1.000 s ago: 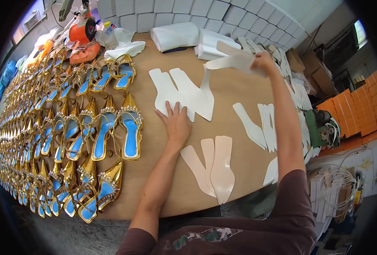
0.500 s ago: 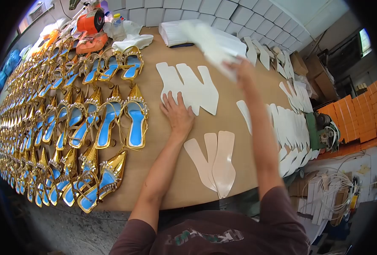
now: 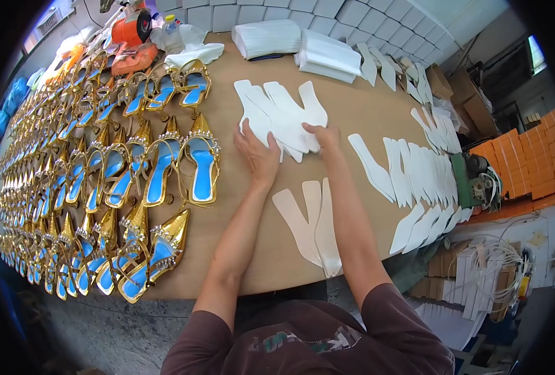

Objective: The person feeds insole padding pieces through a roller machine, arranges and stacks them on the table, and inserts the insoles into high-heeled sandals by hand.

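Several white insoles (image 3: 283,115) lie overlapped and fanned out in the middle of the brown tabletop, pointed ends toward me. My left hand (image 3: 258,153) is curled around the toe of the leftmost one, thumb on one side and fingers on the other. At the right end of the bunch, my right hand (image 3: 324,139) has its thumb on top of an insole; its other fingers are mostly hidden underneath. Closer to me, a few beige insoles (image 3: 312,219) are spread in a fan, partly behind my right forearm.
Rows of gold slingback shoes (image 3: 202,169) with blue footbeds fill the left side. More white insoles (image 3: 421,172) lie in rows at the right. Stacked white sheets (image 3: 328,55) and a plastic bottle (image 3: 172,36) stand along the back, before white boxes (image 3: 390,25).
My right hand has come down from the back with white insoles, now over the pile. My left hand has shifted slightly, going from lying flat to curling around a toe.
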Demonstrator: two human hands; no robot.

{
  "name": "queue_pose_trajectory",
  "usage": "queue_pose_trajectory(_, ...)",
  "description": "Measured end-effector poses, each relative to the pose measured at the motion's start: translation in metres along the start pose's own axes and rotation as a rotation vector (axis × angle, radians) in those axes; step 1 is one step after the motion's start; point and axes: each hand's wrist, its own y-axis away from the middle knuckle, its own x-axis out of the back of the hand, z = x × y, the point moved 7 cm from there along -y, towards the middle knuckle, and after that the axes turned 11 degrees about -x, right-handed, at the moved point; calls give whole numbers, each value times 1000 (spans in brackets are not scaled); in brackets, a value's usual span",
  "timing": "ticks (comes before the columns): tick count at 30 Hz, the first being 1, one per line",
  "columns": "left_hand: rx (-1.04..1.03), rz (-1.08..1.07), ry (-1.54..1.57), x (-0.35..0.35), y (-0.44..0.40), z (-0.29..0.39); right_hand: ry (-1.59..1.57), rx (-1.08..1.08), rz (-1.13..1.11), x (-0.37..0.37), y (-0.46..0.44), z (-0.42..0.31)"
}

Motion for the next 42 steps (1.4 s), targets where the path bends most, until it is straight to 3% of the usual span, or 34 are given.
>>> queue_pose_trajectory(8, 165, 115, 103, 3, -3, -27, -1035, 299, -583, -59, 49, 13)
queue_pose_trajectory(10, 154, 100, 167, 4, -5, -13, -883, 464, -251, -61, 33, 22)
queue_pose_trajectory(14, 124, 78, 334, 39, -18, 30, -820, 443, -137, -51, 34, 15)
queue_pose_trajectory(19, -294, -143, 381, 116, 20, 105, -103, 630, -59, 92, 153, -54)
queue_pose_trajectory(20, -349, -166, 362, 136, 32, 109, 37, 671, -44, 70, 186, -57)
queue_pose_trajectory(21, -360, -178, 362, 155, 45, 111, 183, 719, 135, 80, 224, -51)
queue_pose_trajectory(23, -310, -251, 232, 186, 77, 103, 880, 594, 347, 81, 289, -26)
queue_pose_trajectory(24, -266, -290, 188, 198, 96, 91, 693, 1075, 194, 56, 324, -7)
queue_pose_trajectory(25, -224, -329, 143, 210, 113, 80, 767, 1180, 166, 48, 333, 27)
queue_pose_trajectory(26, -216, -344, 109, 222, 126, 78, 850, 1146, 16, 34, 337, 63)
queue_pose_trajectory(28, -172, -375, -40, 241, 153, 64, 1314, 1104, -10, 8, 323, 148)
queue_pose_trajectory(30, -166, -377, -41, 246, 161, 61, 1206, 1051, -225, 15, 325, 177)
queue_pose_trajectory(31, -145, -364, -61, 247, 162, 59, 798, 1004, -135, 32, 327, 151)
queue_pose_trajectory(33, -105, -343, -106, 253, 166, 56, 703, 1054, 292, 91, 272, 135)
queue_pose_trajectory(35, -101, -369, -113, 256, 170, 53, 764, 896, 558, 132, 216, 104)
queue_pose_trajectory(37, -60, -385, -124, 252, 173, 47, 659, 1080, 740, 174, 121, 97)
queue_pose_trajectory(38, -42, -396, -121, 247, 173, 44, 789, 724, 603, 185, 92, 83)
queue_pose_trajectory(39, -37, -401, -123, 247, 174, 43, 822, 690, 595, 192, 69, 70)
queue_pose_trajectory(40, -29, -404, -130, 249, 174, 42, 959, 504, 669, 192, 64, 55)
queue_pose_trajectory(42, -7, -419, -85, 247, 173, 43, 1089, 296, 534, 196, -1, 54)
